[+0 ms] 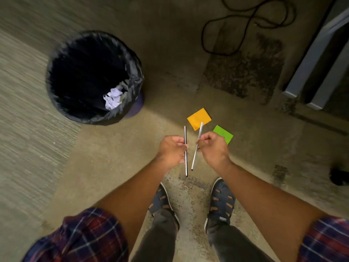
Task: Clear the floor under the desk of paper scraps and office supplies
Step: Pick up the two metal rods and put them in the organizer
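Observation:
My left hand (171, 151) is closed around a thin dark pencil (185, 133) held nearly upright. My right hand (213, 148) grips a second, silvery pencil (194, 159) that tilts to the right at its top. Both hands hover above the floor in front of my feet. On the floor just beyond them lie an orange paper note (196, 116) and a green paper note (223, 133), the green one partly hidden behind my right hand. A bin (136, 76) lined with a black bag stands to the left, with crumpled white paper (113, 98) inside.
A black cable (245, 25) loops over the floor at the back. Grey metal desk legs (317, 69) rise at the right. A dark object (339, 176) sits at the right edge. Carpet (28, 110) covers the left side. My shoes (221, 201) stand below the hands.

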